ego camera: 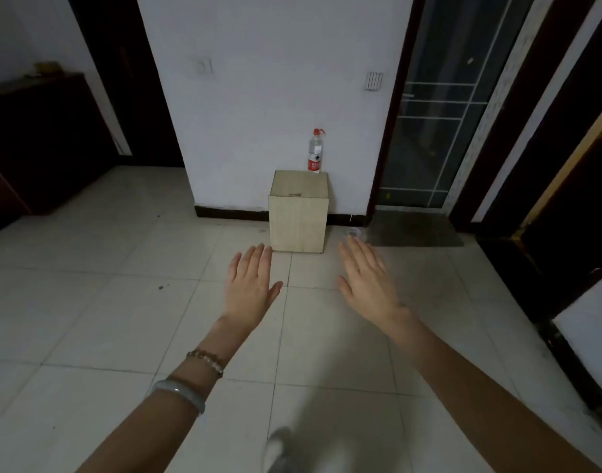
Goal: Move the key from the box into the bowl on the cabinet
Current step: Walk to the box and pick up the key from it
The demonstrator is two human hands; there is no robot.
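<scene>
A pale wooden box (298, 220) stands on the tiled floor against the white wall. A small dark key (295, 195) lies on its top face. My left hand (250, 285) and my right hand (369, 278) are stretched out flat, palms down, fingers apart, both empty and short of the box's front. A dark cabinet (43, 138) stands at the far left; something yellowish (47, 68) rests on its top, too dim to tell whether it is the bowl.
A water bottle (315, 151) with a red cap stands behind the box by the wall. A glass door (439, 107) and a grey mat (412, 230) are to the right. Dark door frames line the right side. My shoe (275, 448) shows at the bottom.
</scene>
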